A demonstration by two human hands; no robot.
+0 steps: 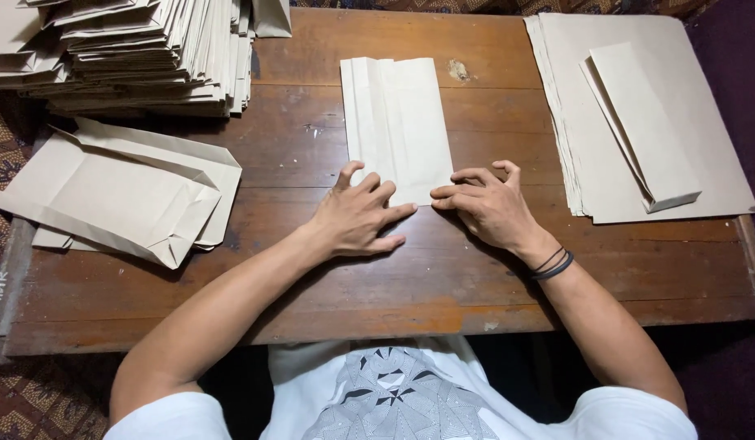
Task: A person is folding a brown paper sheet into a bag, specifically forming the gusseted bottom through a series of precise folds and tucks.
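Both the left hand (pixel 357 216) and right hand (pixel 483 204) press flat, ungripping, on the near end of a folded paper bag (pixel 396 122) stretching lengthwise away.

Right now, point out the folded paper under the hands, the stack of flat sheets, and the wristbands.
folded paper (pixel 398 122), head view, middle of its upper face.
stack of flat sheets (pixel 712 163), head view, bare right part of the top sheet.
wristbands (pixel 554 265), head view, dark bands on the right wrist.

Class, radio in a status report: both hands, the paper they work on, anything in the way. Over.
Left hand and right hand flat, pressing near edge of folded brown paper. Paper lies lengthwise on wooden table. Nothing blocking; paper stacks off to sides.
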